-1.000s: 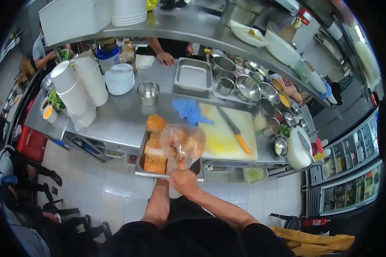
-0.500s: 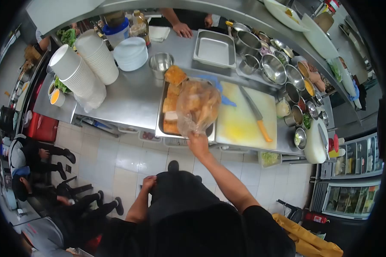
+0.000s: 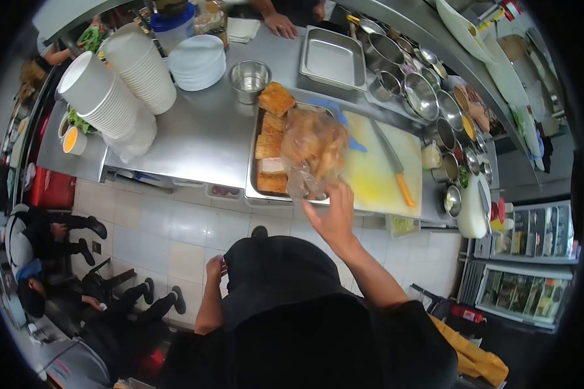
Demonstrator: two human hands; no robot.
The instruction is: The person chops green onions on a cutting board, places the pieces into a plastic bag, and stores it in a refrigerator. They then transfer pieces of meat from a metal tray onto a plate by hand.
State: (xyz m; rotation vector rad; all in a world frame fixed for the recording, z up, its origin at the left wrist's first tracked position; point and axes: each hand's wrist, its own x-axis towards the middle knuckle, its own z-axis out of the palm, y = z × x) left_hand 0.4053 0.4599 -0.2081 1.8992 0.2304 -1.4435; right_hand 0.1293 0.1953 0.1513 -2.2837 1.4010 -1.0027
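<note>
My right hand (image 3: pixel 335 217) is open at the front edge of a metal tray (image 3: pixel 251 174), thumb and fingers apart. Its fingertips are right beside the gathered end of a clear plastic bag (image 3: pixel 313 139) that holds browned pieces of food. The bag lies in the tray's right side. Browned blocks of food (image 3: pixel 270 146) line the left side, and one more piece (image 3: pixel 277 98) rests at the far left corner. Low by my waist, close to the black apron (image 3: pixel 272 266), my left hand (image 3: pixel 216 267) has its fingers curled in.
Right of the tray, a knife (image 3: pixel 390 159) with a yellow handle lies on a cutting board (image 3: pixel 370 175). Behind stand a metal bowl (image 3: pixel 250 81), stacked plates (image 3: pixel 196 61) and a shallow pan (image 3: pixel 333 58). Stacked tubs (image 3: pixel 120 97) stand left. A person's hand (image 3: pixel 280 26) rests across the counter.
My right hand has let go of the bag's gathered end and moved a little right, its fingers spreading. My left hand stays low by my waist.
</note>
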